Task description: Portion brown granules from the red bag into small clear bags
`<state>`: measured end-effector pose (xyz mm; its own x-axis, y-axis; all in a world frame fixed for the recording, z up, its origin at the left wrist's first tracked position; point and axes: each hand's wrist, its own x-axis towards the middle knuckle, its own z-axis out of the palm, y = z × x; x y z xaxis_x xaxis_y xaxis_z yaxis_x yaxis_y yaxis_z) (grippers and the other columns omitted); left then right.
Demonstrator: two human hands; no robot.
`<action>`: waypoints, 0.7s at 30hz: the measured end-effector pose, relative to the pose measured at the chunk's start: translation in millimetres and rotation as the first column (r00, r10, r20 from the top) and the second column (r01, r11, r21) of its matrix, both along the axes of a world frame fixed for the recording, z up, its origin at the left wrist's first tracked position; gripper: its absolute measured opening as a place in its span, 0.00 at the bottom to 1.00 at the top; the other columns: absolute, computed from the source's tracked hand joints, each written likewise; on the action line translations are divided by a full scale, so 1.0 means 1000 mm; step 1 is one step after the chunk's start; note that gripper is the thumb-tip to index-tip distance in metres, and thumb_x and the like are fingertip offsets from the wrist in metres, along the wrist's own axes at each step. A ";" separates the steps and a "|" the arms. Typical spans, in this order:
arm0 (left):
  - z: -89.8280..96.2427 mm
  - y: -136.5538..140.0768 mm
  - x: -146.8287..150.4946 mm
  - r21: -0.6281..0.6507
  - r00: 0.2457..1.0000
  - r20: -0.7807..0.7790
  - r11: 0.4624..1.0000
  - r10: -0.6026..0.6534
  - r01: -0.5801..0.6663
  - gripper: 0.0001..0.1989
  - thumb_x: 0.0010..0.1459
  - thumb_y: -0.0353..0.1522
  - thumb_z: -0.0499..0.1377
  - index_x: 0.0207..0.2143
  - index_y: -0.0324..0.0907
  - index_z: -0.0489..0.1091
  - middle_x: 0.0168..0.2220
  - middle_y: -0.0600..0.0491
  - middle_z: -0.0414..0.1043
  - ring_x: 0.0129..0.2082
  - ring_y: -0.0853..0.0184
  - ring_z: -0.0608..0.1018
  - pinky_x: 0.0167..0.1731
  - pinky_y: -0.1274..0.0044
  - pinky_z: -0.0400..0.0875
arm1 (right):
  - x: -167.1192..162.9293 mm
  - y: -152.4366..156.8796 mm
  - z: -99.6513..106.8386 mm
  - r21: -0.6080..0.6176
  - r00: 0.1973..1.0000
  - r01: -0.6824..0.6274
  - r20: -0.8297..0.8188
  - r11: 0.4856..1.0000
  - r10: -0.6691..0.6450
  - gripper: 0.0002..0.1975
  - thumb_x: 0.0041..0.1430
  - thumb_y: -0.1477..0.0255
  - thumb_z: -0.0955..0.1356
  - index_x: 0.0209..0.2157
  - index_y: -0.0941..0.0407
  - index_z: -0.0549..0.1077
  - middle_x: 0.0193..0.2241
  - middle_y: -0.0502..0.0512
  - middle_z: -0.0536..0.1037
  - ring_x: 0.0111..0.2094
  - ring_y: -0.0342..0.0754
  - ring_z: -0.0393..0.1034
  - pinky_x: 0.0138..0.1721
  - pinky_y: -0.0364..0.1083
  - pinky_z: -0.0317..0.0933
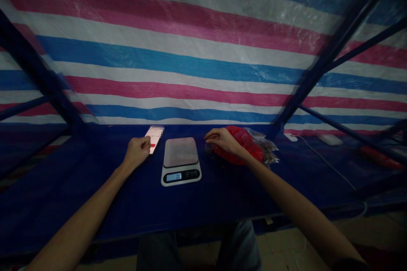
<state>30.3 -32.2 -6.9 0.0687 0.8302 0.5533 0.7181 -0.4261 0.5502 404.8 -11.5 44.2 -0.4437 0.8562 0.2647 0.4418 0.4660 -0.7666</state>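
My left hand (139, 152) is curled closed, its fingertips over the left edge of a phone (155, 137) with a lit screen and a red button. Whether the fingertips press the screen, I cannot tell. To its right lies a white kitchen scale (181, 161) with a flat metal top and a display reading about 0.0. My right hand (224, 140) is right of the scale, against a red plastic bag (248, 146). Its fingers are pinched together, and what they may hold is too small to make out. A small clear thing (208, 148) shows just below the fingertips.
Several clear packets (269, 152) lie beside the red bag. All this rests on a blue tabletop (143, 203). Blue metal posts (305, 80) slant up at both sides before a striped plastic sheet (190, 63). A white cable (327, 163) runs along the right.
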 end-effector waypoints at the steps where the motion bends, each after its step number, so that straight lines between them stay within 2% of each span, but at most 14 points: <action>1: 0.000 0.000 0.000 -0.002 1.000 -0.002 1.000 -0.003 0.003 0.08 0.42 0.27 0.50 0.14 0.42 0.54 0.14 0.59 0.49 0.16 0.73 0.56 0.23 0.77 0.48 | 0.000 0.000 0.000 -0.006 1.000 -0.005 -0.001 1.000 0.005 0.09 0.53 0.69 0.74 0.35 0.59 0.82 0.34 0.58 0.84 0.33 0.50 0.77 0.36 0.47 0.69; 10: -0.003 -0.003 0.004 0.046 0.999 0.031 0.999 -0.012 0.011 0.09 0.41 0.26 0.51 0.13 0.42 0.53 0.14 0.59 0.50 0.16 0.74 0.58 0.22 0.78 0.50 | -0.002 0.001 0.000 -0.058 0.997 -0.020 -0.072 0.998 0.015 0.09 0.50 0.69 0.75 0.34 0.58 0.81 0.33 0.57 0.83 0.33 0.49 0.77 0.39 0.48 0.70; 16: -0.003 -0.005 0.003 0.112 0.998 0.063 0.993 0.016 -0.023 0.10 0.42 0.26 0.52 0.13 0.41 0.53 0.14 0.60 0.47 0.15 0.75 0.55 0.22 0.77 0.49 | -0.006 0.010 -0.014 -0.175 0.963 -0.043 -0.270 0.984 -0.006 0.13 0.46 0.65 0.77 0.33 0.58 0.80 0.32 0.55 0.83 0.32 0.48 0.77 0.38 0.48 0.71; 21: -0.004 -0.004 0.002 0.130 0.998 0.065 0.991 0.010 -0.018 0.11 0.44 0.26 0.52 0.13 0.42 0.53 0.14 0.60 0.48 0.15 0.75 0.56 0.21 0.78 0.49 | -0.006 0.010 -0.024 -0.205 0.926 -0.018 -0.373 0.979 -0.061 0.17 0.42 0.62 0.79 0.32 0.58 0.80 0.32 0.55 0.83 0.34 0.49 0.77 0.41 0.49 0.72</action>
<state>32.4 -36.3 -10.5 0.0185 0.7509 0.6601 0.6899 -0.4875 0.5352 399.3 -1.5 20.2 -0.3266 0.9169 0.2294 0.1113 0.2783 -0.9540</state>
